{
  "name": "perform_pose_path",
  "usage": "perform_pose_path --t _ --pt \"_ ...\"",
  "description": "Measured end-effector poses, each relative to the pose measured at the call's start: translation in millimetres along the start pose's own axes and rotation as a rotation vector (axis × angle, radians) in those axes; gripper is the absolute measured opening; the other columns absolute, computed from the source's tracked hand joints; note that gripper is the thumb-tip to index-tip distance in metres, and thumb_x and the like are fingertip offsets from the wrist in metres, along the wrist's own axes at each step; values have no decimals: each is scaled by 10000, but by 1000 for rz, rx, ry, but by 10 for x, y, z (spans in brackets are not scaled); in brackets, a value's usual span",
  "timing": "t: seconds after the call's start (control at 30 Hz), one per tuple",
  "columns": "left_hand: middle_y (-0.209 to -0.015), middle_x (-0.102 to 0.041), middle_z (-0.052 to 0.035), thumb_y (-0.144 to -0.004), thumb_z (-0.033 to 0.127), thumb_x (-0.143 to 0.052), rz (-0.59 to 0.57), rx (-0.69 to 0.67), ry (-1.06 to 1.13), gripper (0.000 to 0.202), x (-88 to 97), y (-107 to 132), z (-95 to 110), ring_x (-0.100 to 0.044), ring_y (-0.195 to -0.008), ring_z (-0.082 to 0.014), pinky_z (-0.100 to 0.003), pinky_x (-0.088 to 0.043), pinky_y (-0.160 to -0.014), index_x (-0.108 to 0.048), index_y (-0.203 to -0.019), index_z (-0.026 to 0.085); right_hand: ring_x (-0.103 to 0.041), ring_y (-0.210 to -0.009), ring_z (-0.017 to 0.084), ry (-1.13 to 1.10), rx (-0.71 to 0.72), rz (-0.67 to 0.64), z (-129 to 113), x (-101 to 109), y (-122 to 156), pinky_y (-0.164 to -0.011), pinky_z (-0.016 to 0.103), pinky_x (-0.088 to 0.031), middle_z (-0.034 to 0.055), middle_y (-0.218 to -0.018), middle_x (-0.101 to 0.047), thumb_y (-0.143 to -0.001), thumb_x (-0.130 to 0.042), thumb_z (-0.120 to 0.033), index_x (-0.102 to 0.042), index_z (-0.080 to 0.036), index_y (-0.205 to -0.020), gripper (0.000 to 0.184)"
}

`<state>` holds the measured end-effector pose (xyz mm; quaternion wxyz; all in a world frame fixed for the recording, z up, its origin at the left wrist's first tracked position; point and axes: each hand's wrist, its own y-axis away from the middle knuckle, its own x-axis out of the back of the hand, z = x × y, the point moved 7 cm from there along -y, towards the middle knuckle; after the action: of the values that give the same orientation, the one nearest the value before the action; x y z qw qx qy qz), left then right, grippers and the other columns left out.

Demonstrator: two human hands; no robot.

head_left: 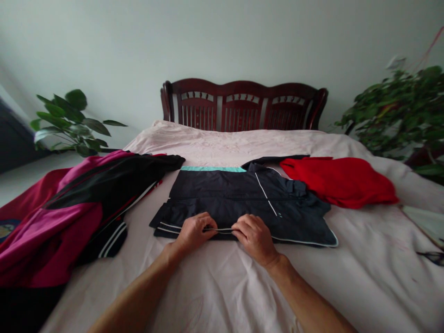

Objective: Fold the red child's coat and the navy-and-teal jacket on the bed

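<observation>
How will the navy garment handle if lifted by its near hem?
Probably floppy: the navy garment lies flat in soft folds, so it would likely sag and unfold. Likely light: left hand and right hand just pinch its edge.

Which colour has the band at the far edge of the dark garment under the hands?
Turquoise: the band on the dark garment, head view.

left hand (193, 232): bare | right hand (255, 239): bare | forearms (138, 296): uncovered throughout

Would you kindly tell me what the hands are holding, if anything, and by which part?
The left hand and right hand both pinch the folded dark navy fabric garment at its near, white-piped edge, close together.
</observation>
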<state>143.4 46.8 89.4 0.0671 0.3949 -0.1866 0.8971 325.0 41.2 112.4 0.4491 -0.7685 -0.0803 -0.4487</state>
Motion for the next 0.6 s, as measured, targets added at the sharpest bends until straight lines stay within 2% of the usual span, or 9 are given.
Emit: perform_pose_path --t 0.1,0.23,0.43,0.6 --pt "-799 -623 35 -825 206 -698 13 -21 -24 39 7 9 18 -597 -744 -99 -201 -396 -670 -696 -795 229 -540 -796 182 40 42 6 -56 -18 -5 -745 322 -352 14 -826 -645 -879 -685 -209 -647 -229 -845 55" --pt "-787 -617 19 -863 216 -664 59 -97 -76 78 33 36 85 -589 -748 -108 -207 -407 -688 -675 -786 211 -520 -761 175 109 80 18 -113 -29 -4 -729 325 -342 8 -764 -613 -921 -622 -194 -615 -220 -787 137" --pt "-775 -601 14 -840 71 -593 136 -216 -109 153 71 92 170 -564 -727 -106 -201 -409 -677 -623 -764 200 -513 -746 162 144 135 39 -172 28 -4 -733 318 -342 9 -753 -605 -945 -569 -160 -619 -215 -784 177" --pt "-775 -599 8 -889 111 -563 203 -256 -131 162 100 117 176 -563 -736 -114 -210 -420 -698 -603 -763 203 -501 -723 160 146 168 64 -196 49 2 -726 318 -339 3 -730 -598 -925 -583 -131 -616 -215 -766 184"
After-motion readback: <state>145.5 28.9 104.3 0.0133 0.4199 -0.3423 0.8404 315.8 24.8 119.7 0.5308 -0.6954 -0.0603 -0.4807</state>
